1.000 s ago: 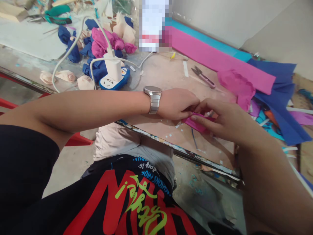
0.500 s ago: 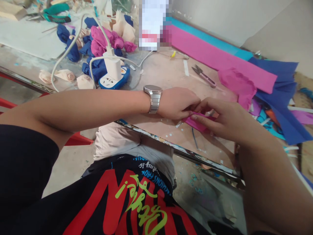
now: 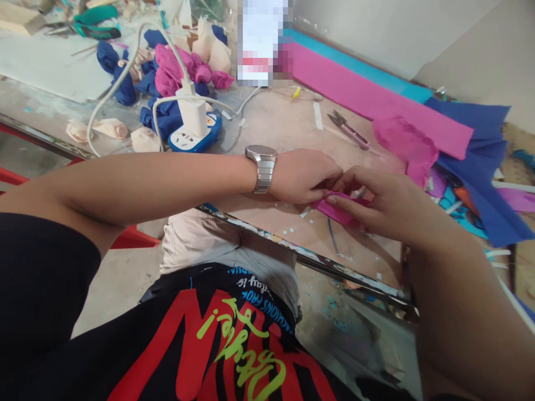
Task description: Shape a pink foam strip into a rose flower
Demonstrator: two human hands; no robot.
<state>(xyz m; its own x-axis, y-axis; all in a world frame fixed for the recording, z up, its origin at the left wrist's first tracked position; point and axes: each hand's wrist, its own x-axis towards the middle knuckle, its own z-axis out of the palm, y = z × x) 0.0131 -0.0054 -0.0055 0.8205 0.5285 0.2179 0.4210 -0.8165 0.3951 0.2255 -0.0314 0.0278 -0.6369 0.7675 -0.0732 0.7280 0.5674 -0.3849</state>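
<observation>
Both of my hands meet over the table near its front edge, pinching one piece of pink crepe paper [image 3: 340,210]. My left hand [image 3: 307,174], below a silver wristwatch [image 3: 264,167], has its thumb and fingers closed on the paper's left end. From the right, my right hand [image 3: 388,206] holds the same piece, its thumb lying along the top and its fingers partly hidden behind. The paper looks folded or gathered between the fingertips. A thin dark blue strip [image 3: 332,235] lies on the table just below it.
Thread snips [image 3: 349,131] lie beyond my hands. Pink crepe paper sheets [image 3: 376,92] and blue sheets [image 3: 480,167] cover the right side. A power strip [image 3: 196,136] with a white charger and cables stands left, beside several rolled paper flowers [image 3: 171,69]. Green-handled pliers [image 3: 96,22] lie far left.
</observation>
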